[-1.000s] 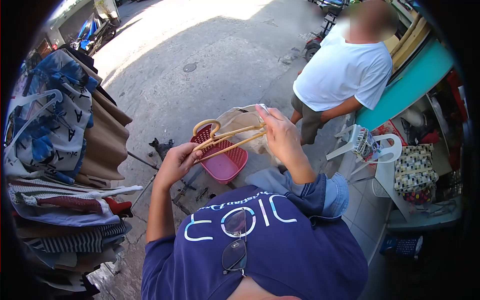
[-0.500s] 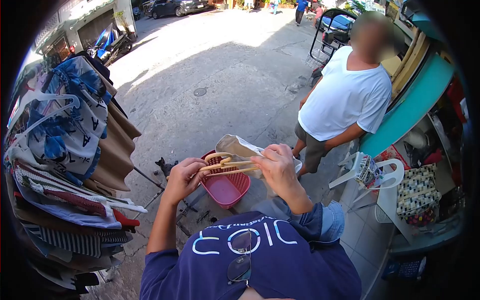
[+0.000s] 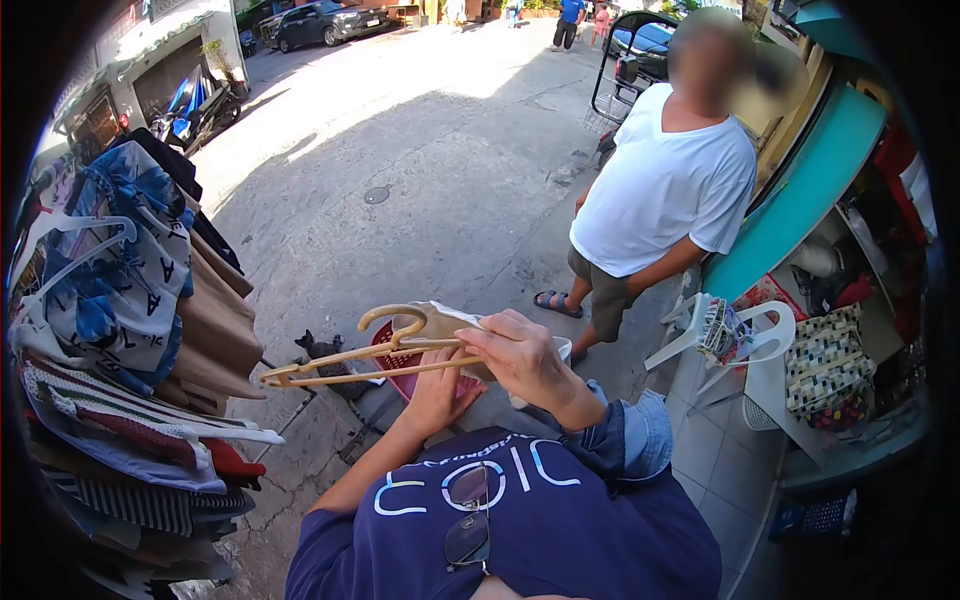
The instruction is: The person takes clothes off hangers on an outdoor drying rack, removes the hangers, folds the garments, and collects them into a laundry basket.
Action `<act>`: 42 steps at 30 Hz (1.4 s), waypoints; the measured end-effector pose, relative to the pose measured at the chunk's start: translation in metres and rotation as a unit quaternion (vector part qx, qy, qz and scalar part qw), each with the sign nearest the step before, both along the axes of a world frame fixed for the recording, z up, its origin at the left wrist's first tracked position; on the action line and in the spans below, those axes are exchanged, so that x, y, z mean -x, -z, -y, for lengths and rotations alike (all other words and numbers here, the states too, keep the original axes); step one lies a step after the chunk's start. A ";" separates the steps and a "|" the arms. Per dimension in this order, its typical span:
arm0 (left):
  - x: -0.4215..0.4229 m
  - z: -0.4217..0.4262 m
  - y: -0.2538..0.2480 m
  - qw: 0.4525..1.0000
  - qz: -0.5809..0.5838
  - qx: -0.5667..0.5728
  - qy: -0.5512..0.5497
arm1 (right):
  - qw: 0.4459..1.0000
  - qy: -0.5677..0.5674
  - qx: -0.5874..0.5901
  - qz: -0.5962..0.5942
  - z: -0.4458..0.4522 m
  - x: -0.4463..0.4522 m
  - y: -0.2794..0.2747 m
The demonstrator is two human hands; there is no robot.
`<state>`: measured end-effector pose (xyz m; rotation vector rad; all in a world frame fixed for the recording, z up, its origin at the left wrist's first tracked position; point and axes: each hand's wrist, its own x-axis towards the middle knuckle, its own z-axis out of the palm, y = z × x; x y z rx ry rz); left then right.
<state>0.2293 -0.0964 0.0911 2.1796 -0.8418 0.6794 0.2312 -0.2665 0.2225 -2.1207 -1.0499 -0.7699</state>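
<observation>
The tan hanger (image 3: 340, 356) is positioned above the pink basket (image 3: 402, 386), one end projecting left of it. The hanger is probably light, stiff and smooth; grip at the hook base. The right hand (image 3: 520, 362) pinches the opposite end and beige cloth (image 3: 482, 373). The left hand (image 3: 436, 394) contacts the bars; its closure cannot be determined.

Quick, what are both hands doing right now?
Left hand: at the hanger; can't tell if gripping.
Right hand: closed, holding the hanger.

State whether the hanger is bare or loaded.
The hanger is bare at its left end, with both bars uncovered; cannot tell beyond the right hand.
</observation>
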 end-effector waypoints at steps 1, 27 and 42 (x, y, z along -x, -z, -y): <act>-0.005 0.001 0.003 0.999 -0.010 -0.029 0.023 | 1.000 -0.016 -0.004 0.007 0.001 0.001 -0.001; -0.064 -0.177 -0.089 0.924 0.184 -0.286 -0.177 | 0.990 0.088 -0.102 -0.041 0.065 -0.033 0.008; -0.060 -0.198 -0.169 0.956 0.159 -0.174 -0.177 | 0.994 0.069 -0.082 0.010 0.021 -0.043 0.005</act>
